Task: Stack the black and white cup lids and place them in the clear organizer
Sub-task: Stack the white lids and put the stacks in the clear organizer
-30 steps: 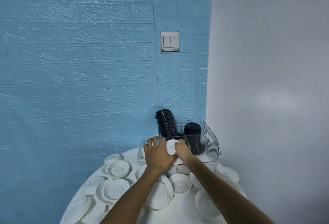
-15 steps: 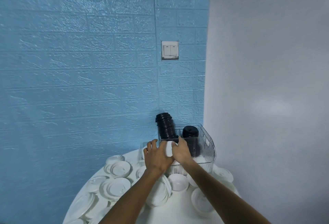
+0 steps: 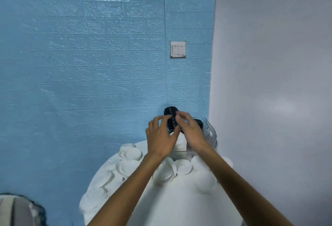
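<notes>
Black ribbed lid stack [image 3: 171,118]: upright in clear plastic organizer [image 3: 210,134], twelve o'clock.
Left hand [image 3: 160,138]: fingers spread, loose.
Right hand [image 3: 191,131]: fingers relaxed, holding nothing.
White round lids [image 3: 131,154]: scattered, nine o'clock.

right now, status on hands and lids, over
Left hand and right hand both over the clear organizer, fingers loose, empty. Black lid stack stands inside. White lids scattered on table.

A blue wall [image 3: 80,74] with a brick pattern meets a plain grey wall [image 3: 273,67] in a corner. A white light switch [image 3: 178,49] sits on the blue wall. A round white tabletop [image 3: 181,202] stands below.
</notes>
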Demonstrator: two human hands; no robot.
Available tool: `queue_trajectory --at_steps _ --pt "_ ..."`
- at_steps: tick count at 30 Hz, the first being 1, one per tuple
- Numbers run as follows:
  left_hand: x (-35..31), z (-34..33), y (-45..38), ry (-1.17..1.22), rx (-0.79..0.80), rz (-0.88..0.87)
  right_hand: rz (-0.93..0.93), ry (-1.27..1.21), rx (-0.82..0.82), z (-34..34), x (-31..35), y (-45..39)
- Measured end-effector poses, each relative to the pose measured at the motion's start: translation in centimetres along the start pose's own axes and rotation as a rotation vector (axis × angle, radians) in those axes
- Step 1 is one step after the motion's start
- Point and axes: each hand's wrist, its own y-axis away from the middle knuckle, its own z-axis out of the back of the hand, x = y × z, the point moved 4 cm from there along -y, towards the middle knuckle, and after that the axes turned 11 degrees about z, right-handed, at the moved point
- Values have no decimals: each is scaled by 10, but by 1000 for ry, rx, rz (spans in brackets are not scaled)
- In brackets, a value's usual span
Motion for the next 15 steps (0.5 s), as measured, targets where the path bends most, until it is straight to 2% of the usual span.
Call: queue_trajectory --at_steps 4,8,12,15 --pt "31 4 94 59 78 25 1 60 68 -12 -25 88" --pt "69 -5 173 -13 160 102 -53 174 118 -23 -69 158" --pt "91 -19 227 -156 275 27 -104 296 246 -30 -91 204" --pt "102 -26 241 -232 267 -16 -73 418 359 -34 -101 217"
